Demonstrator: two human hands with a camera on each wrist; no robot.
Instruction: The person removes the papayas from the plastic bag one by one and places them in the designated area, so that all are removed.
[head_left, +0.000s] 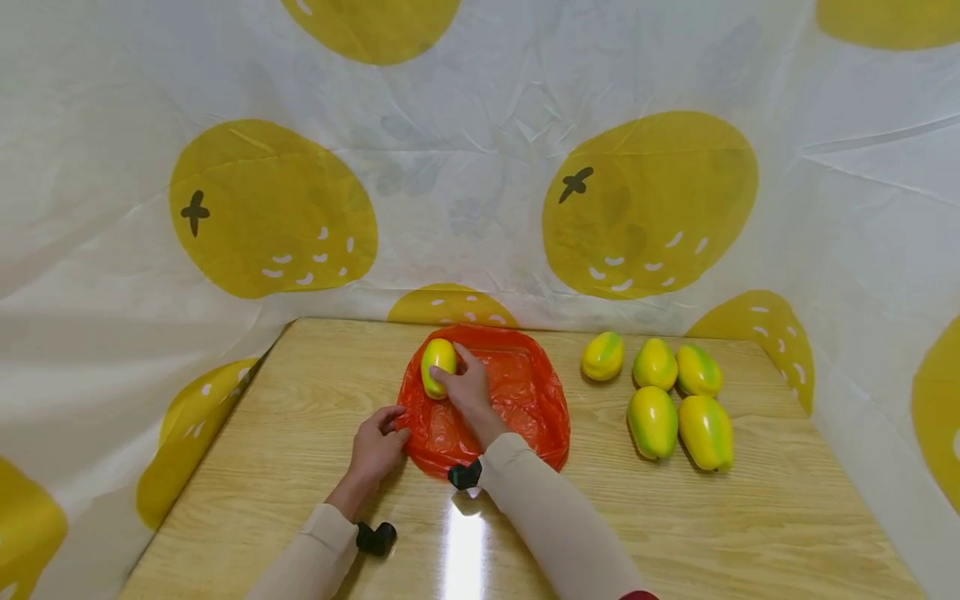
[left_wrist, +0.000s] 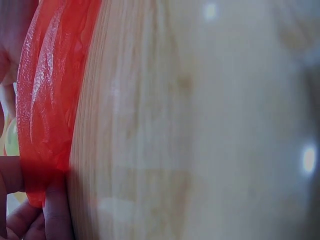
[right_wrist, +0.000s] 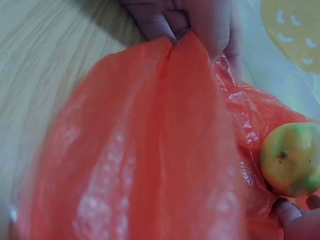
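A red plastic bag (head_left: pixel 517 375) lies spread open on the wooden table, its rim forming a rough ring. My right hand (head_left: pixel 472 390) holds a yellow papaya (head_left: pixel 437 362) with green streaks over the bag's left inner side, thumb and fingers on either side of it. In the right wrist view the papaya's rounded end (right_wrist: pixel 287 160) shows a small dark spot. At the bag's left rim, my left hand (head_left: pixel 377 446) pinches the thin plastic; the left wrist view shows red film (left_wrist: pixel 55 85) between thumb and fingers. Whether the papaya touches the bag's bottom, I cannot tell.
Several more papayas stand in a loose group to the right of the bag, among them a front one (head_left: pixel 652 422) and a back one (head_left: pixel 602 357). A white cloth (head_left: pixel 465 200) printed with yellow fruit hangs behind and beside the table (head_left: pixel 315 375).
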